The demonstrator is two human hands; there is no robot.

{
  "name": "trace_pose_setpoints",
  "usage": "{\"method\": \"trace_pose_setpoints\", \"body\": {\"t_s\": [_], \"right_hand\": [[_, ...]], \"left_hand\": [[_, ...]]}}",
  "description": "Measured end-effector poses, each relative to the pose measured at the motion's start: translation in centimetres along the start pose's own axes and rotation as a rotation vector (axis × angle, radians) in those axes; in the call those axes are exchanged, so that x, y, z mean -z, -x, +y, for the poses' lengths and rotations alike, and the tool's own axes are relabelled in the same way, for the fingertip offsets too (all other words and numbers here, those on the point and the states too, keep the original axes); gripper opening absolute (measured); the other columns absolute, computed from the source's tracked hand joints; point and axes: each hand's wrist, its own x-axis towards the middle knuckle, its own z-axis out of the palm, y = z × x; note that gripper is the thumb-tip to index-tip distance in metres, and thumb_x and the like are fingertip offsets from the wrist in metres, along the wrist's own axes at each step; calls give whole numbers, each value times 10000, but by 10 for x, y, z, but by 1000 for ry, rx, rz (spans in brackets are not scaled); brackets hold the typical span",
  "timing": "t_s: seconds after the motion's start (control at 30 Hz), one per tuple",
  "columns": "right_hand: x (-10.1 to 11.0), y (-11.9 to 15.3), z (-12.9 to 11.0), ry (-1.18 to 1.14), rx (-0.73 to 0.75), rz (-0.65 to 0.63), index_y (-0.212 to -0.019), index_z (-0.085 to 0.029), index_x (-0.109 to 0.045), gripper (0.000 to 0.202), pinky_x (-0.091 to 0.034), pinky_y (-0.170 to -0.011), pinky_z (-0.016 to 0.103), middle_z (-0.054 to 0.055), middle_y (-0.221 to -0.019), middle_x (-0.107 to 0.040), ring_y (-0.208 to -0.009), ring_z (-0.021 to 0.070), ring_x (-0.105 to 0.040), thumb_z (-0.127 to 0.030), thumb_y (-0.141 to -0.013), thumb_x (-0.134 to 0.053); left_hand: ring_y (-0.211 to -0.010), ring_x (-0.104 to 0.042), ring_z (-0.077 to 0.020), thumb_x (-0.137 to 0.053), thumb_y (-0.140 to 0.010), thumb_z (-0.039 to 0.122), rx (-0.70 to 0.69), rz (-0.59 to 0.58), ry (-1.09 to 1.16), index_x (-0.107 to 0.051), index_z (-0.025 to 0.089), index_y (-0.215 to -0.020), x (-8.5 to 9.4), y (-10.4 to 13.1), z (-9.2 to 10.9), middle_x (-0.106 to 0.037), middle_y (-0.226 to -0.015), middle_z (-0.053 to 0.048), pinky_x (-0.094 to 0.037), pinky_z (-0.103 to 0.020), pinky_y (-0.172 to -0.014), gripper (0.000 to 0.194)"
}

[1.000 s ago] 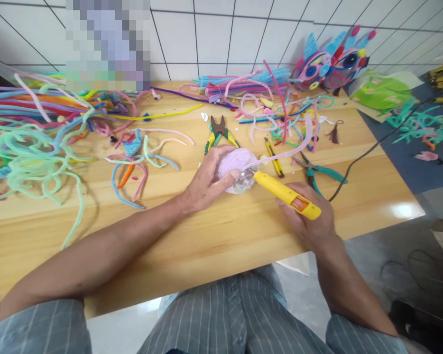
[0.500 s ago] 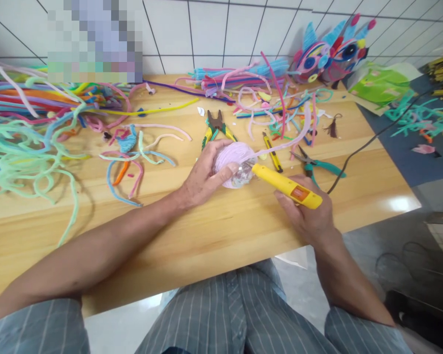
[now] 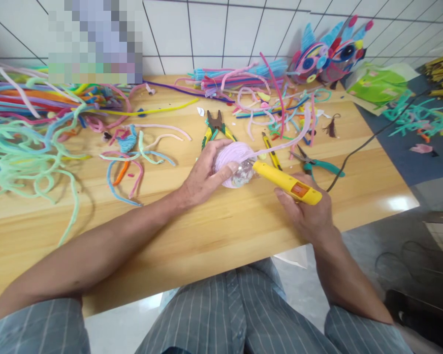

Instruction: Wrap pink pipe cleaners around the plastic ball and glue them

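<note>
My left hand (image 3: pixel 210 172) grips a clear round ball (image 3: pixel 242 176) partly wrapped in lilac pipe cleaner. A loose end of the lilac pipe cleaner (image 3: pixel 293 143) stretches from the ball toward the upper right. In my right hand (image 3: pixel 312 206) is a yellow hot glue gun (image 3: pixel 286 182), its nozzle at the ball's clear side, by the edge of the wrapping. Whether the tip touches the ball I cannot tell. Just beyond the ball lie green-and-yellow pliers (image 3: pixel 216 127) and a yellow utility knife (image 3: pixel 272 150).
Teal-handled pliers (image 3: pixel 325 166) and a black cable (image 3: pixel 362 145) lie by my right hand. Pale green pipe cleaners (image 3: pixel 29 157) heap at the left. A pink and blue bundle (image 3: pixel 239 78) and decorated figures (image 3: pixel 312 56) stand along the tiled wall (image 3: pixel 239 34).
The glue gun has tilted very slightly, its rear end a little higher. The ball and my left hand stay in place.
</note>
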Motion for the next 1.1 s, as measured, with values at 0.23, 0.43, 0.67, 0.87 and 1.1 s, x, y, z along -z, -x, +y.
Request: {"method": "trace_pose_setpoints", "body": {"t_s": [0.23,0.43,0.67,0.87,1.1], "right_hand": [[0,-1,-6,-29,-5,-30,-1180,-284,-634,182,-666,-752,390,58,-1012,-790,-895,264,-795,-262,-1002,-669],[0,-3,-4,-13,11,21,-1153,-287,-624,187,-658,-788,393,62,-1037,-791,-951,274,-799,-209,-991,-674],[0,-1,-3,2,7,-4,-1152,-292,-640,170,-662,-767,399,58,-1025,-789,-914,272,-793,-236,-995,-675],[-1,1,-5,-14,1,-21,-1196,-278,-651,195,-678,-761,406,63,-1034,-796,-906,270,-800,-271,-1002,-670],[-2,0,-3,-6,-28,12,-1125,-267,-659,104,-687,-780,400,63,-1006,-798,-921,266,-805,-279,-1021,-658]], "left_hand": [[-1418,-604,-312,-606,-1042,634,-9,8,28,-529,231,-1470,-1,-1,-2,-637,-1478,-146,-474,-533,-1250,593],[-1423,-601,-314,-607,-1040,638,-5,5,16,-524,226,-1473,0,-1,-2,-630,-1486,-153,-464,-535,-1259,603],[-1431,-596,-313,-599,-1047,627,-3,-5,2,-521,206,-1472,0,-1,0,-624,-1484,-163,-464,-529,-1260,603],[-1413,-605,-310,-602,-1040,641,-3,4,14,-539,224,-1468,0,-1,0,-639,-1467,-145,-471,-522,-1251,601],[-1422,-600,-317,-601,-1041,641,0,6,8,-532,214,-1466,0,-1,0,-628,-1485,-155,-466,-529,-1258,607]]}}
